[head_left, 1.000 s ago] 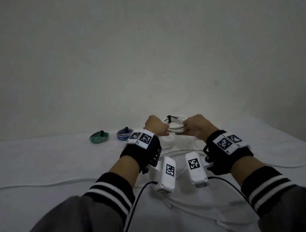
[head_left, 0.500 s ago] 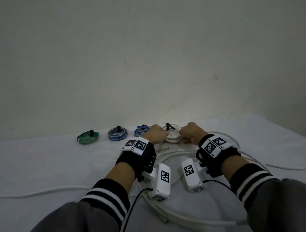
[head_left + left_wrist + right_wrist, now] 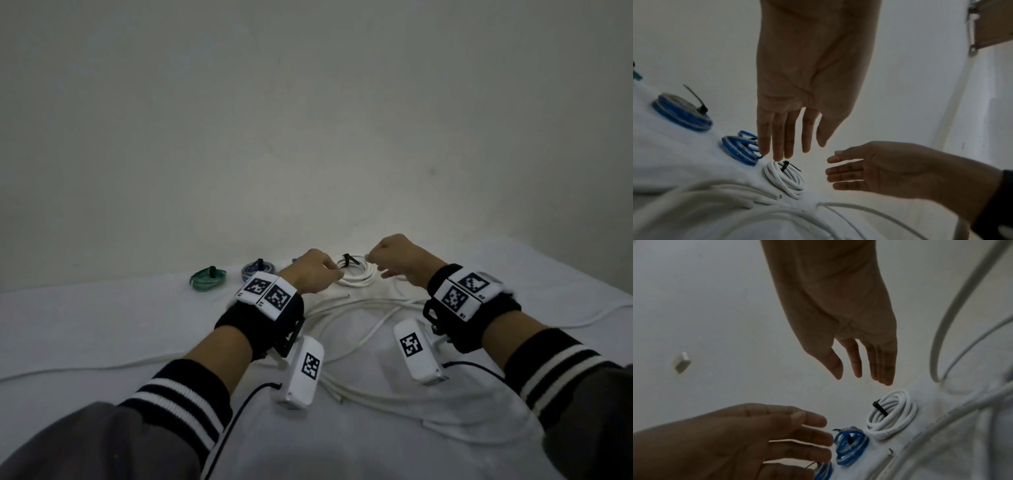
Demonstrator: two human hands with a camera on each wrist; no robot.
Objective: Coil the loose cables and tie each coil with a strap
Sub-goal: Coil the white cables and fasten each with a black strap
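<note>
Between hands: white coil [image 3: 785, 178] with black strap [image 3: 786, 166], lying on worktop [image 3: 102, 329]. Left hand [image 3: 809, 91] and right hand [image 3: 840, 318] both spread, fingers straight, holding nothing. Loose cable [image 3: 359, 308] nearer wrists.

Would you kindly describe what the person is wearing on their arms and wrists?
Grey sleeves end in black cuffs with white stripes. Each wrist carries a black band with white square-patterned tags, plus a white camera box trailing a black cable.
</note>
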